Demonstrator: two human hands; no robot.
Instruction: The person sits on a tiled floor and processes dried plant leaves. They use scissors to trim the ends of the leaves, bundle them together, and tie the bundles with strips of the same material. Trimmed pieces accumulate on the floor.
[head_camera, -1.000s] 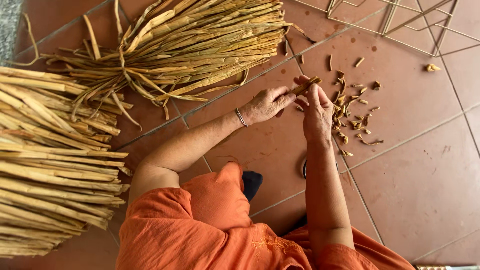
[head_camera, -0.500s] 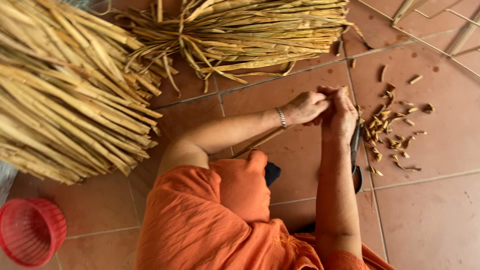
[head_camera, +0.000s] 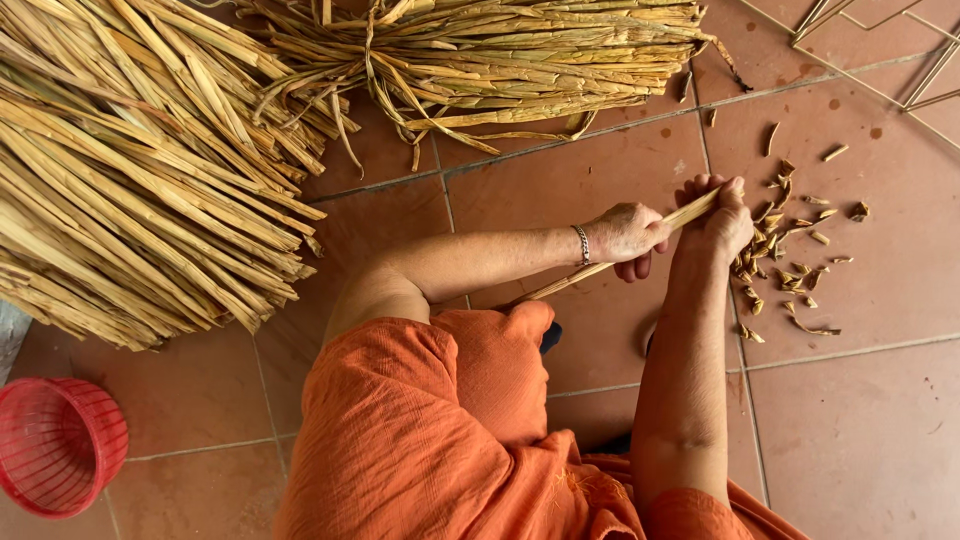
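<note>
Both hands, left hand (head_camera: 628, 236) and right hand (head_camera: 716, 222), are now gripping one dried strip (head_camera: 610, 262) (earlier only short trimmings (head_camera: 790, 262) lay between them), pulling it across the floor (head_camera: 860, 430).

The person wears a loose orange garment (head_camera: 420, 440) of crinkled cloth with short sleeves, both forearms bare, and a thin silver chain bracelet (head_camera: 581, 244) around the left wrist.
</note>
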